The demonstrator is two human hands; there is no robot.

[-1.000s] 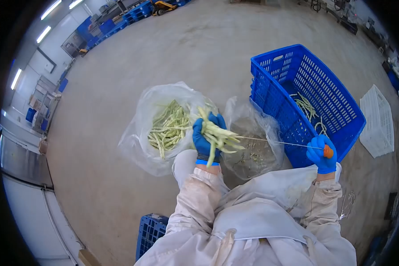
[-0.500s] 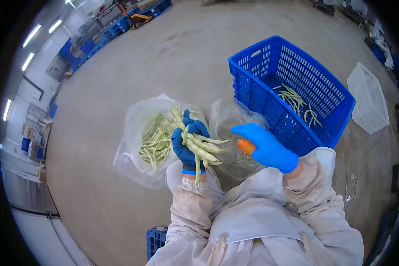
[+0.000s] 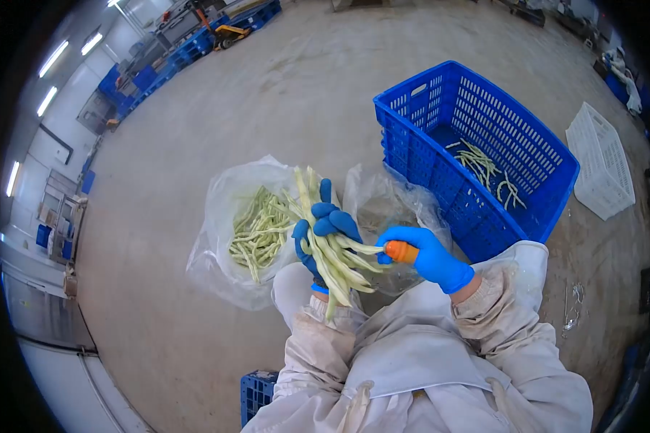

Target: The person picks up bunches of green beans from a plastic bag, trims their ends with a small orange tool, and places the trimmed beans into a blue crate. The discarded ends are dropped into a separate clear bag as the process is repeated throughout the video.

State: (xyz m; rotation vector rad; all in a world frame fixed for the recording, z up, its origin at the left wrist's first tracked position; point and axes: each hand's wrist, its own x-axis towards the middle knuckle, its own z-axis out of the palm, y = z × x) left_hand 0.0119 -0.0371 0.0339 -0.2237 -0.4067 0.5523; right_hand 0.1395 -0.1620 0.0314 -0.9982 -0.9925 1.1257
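Beans, long and pale green, fan out from a person's left hand at the middle of the frame, its dark blue gloved fingers curled around the bunch. The right hand, in a brighter blue glove, meets the end of one bean just right of center, with an orange piece at its fingers; whether they pinch the bean cannot be told from where I stand. Left of the bunch, more beans lie in an open clear plastic bag on the bare floor. A second clear bag sits against a large blue crate at upper right, where a few loose beans are scattered on the bottom. Near that crate, toward the right edge, stands a white basket. A white apron covers the seated worker, bottom center. Blue pallets and a yellow pallet truck line the upper left.
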